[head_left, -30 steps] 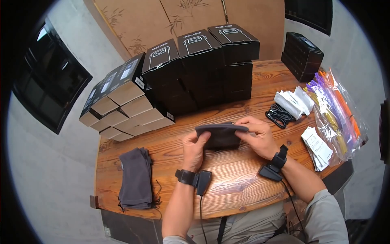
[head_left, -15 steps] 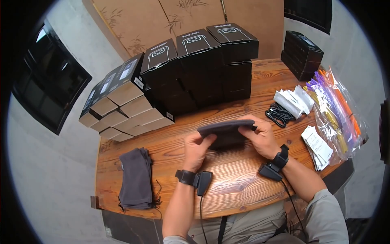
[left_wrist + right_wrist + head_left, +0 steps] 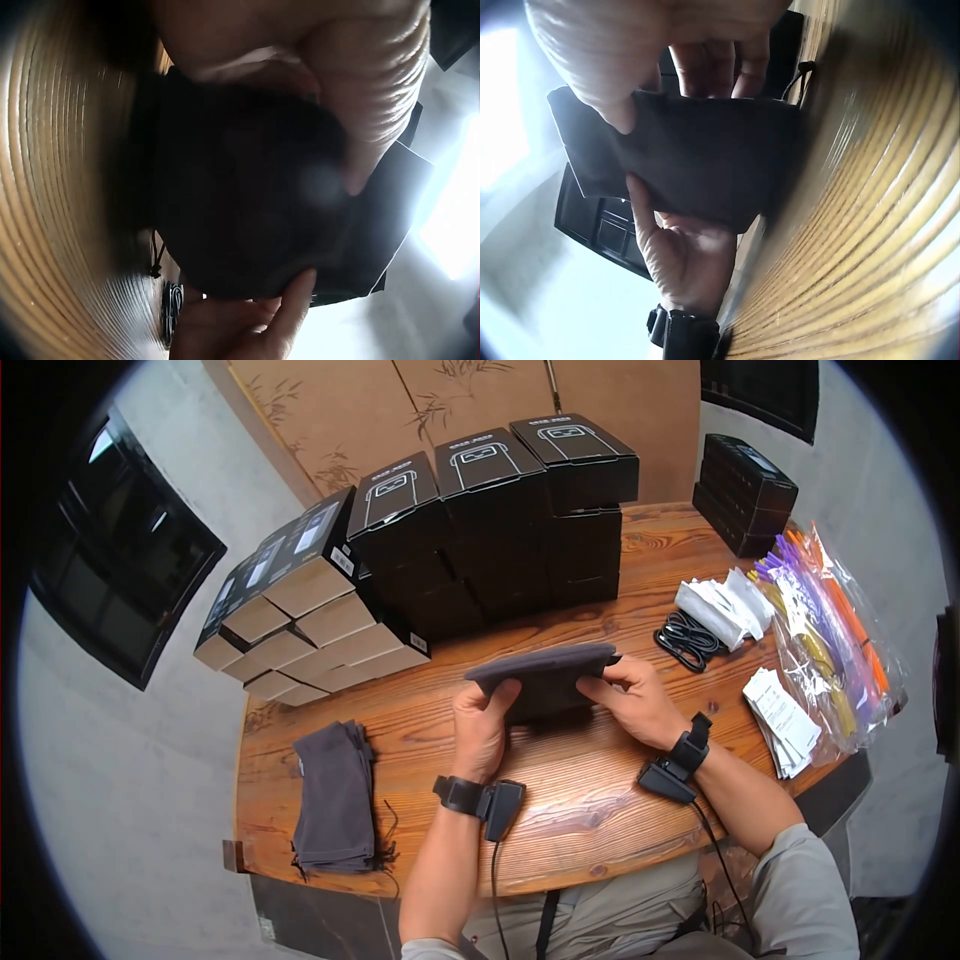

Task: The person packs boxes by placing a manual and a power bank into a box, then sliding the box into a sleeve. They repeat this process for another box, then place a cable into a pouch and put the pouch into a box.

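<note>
A dark grey cloth drawstring pouch is held up between my two hands over the middle of the table. My left hand grips its left side, thumb on the near face. On the right side, my right hand pinches it the same way, thumb on the face and fingers behind. A short knotted cord hangs from the pouch in the left wrist view. Both thumbs press near the upper edge, seen also in the right wrist view against the dark cloth. Whatever may be inside the pouch is hidden.
A pile of similar grey pouches lies at the left. Stacked black boxes line the back. To the right are a coiled black cable, white plastic packets, paper slips and a bag of coloured strips.
The pouch shifted right, then back left, and sits slightly higher with its top edge stretched wider. My right fingers have moved their grip along its right edge.
</note>
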Tool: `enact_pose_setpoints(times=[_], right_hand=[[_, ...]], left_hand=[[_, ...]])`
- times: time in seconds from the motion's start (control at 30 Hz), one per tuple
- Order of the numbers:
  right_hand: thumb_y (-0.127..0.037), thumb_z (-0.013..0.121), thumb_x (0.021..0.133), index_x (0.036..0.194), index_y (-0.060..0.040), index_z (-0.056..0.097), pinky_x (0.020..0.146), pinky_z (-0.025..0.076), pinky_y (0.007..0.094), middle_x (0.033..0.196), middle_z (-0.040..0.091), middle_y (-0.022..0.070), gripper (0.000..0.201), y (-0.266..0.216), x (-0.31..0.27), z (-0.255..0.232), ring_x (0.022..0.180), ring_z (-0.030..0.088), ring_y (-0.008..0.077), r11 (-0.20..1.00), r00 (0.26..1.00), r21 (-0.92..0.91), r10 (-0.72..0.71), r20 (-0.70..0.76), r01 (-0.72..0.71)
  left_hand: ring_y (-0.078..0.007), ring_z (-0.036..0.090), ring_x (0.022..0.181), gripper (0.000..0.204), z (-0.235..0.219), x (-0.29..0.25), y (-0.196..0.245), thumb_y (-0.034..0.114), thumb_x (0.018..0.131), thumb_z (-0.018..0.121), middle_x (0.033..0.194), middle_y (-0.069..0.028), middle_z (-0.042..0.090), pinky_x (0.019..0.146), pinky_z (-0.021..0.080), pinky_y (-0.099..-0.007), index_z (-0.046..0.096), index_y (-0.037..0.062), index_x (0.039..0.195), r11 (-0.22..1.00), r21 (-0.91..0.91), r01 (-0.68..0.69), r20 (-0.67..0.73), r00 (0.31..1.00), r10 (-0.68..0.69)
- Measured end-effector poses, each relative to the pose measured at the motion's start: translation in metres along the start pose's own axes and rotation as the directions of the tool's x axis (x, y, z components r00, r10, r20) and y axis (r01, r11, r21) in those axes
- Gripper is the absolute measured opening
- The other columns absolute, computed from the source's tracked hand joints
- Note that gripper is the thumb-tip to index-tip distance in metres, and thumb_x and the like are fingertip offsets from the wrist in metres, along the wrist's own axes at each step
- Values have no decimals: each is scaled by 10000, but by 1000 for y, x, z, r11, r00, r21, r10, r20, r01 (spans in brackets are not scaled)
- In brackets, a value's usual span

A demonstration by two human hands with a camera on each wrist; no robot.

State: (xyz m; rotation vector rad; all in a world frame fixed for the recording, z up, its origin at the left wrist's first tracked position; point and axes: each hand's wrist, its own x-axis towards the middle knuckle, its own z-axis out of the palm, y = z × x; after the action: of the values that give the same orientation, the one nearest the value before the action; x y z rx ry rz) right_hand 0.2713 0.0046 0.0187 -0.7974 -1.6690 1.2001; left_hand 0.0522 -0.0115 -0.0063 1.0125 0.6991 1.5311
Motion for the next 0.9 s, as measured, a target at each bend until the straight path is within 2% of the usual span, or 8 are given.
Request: enact_pose_setpoints(times=[0.13,0.2,0.27,0.37,0.47,0.57,0.8,0.9], right_hand=[[-117,691,888,1062,-10,685,719,439,241,947,646,32,204,-8,3,10,800,537,81,977,968,-36,-213,-130,210],[-92,687,881,1066,-4,678,749,448,247,961,655,31,205,-5,2,9,834,557,84,981,974,-5,-191,-118,192],[-40,678,868,1078,0,668,813,465,257,981,671,28,214,-1,-2,3,890,590,95,996,999,91,-16,-50,21],[-13,674,854,1060,0,674,826,468,266,1021,672,48,206,-5,-4,1,931,602,114,994,992,0,111,-52,-111],[-56,712,839,1015,4,690,816,482,276,994,678,84,187,-1,0,6,932,632,168,984,975,-53,-177,-137,171],[-46,715,839,1017,2,695,813,484,277,984,679,85,185,-1,2,3,916,633,166,967,963,-109,-242,-118,230],[-62,683,890,1045,-13,702,792,486,244,1006,687,40,164,0,-2,3,887,614,94,964,980,260,-5,-199,58],[-64,677,895,1034,-13,703,770,490,234,1006,687,32,150,-4,-1,5,868,611,83,972,978,228,1,-211,48]], left_hand=[[-97,622,894,147,5,-2,7,124,883,716,963,-26,709,850,467,-252,730,23,990,1000,29,6,68,998,-8],[-95,620,896,148,4,-2,6,116,884,712,963,-25,709,845,468,-254,733,21,994,997,74,17,114,993,-25],[-88,616,886,137,5,-3,5,99,885,705,957,-21,708,834,469,-250,737,19,991,994,112,7,89,996,-17],[-81,611,877,130,7,-3,5,75,886,692,957,-17,707,821,468,-243,739,15,992,991,133,9,84,996,-20],[-79,610,870,129,5,-4,4,59,884,686,952,-15,707,818,468,-239,740,14,992,990,143,-3,81,997,-8],[-78,608,862,129,5,-4,5,51,880,689,937,-11,707,805,472,-236,739,8,991,992,128,-7,56,998,0],[-61,594,809,116,10,-5,9,64,879,699,885,5,704,743,470,-223,739,2,969,884,461,81,76,989,-130],[-51,580,788,110,10,-5,9,85,888,699,869,16,700,731,460,-219,743,11,957,930,348,120,28,990,-138]])
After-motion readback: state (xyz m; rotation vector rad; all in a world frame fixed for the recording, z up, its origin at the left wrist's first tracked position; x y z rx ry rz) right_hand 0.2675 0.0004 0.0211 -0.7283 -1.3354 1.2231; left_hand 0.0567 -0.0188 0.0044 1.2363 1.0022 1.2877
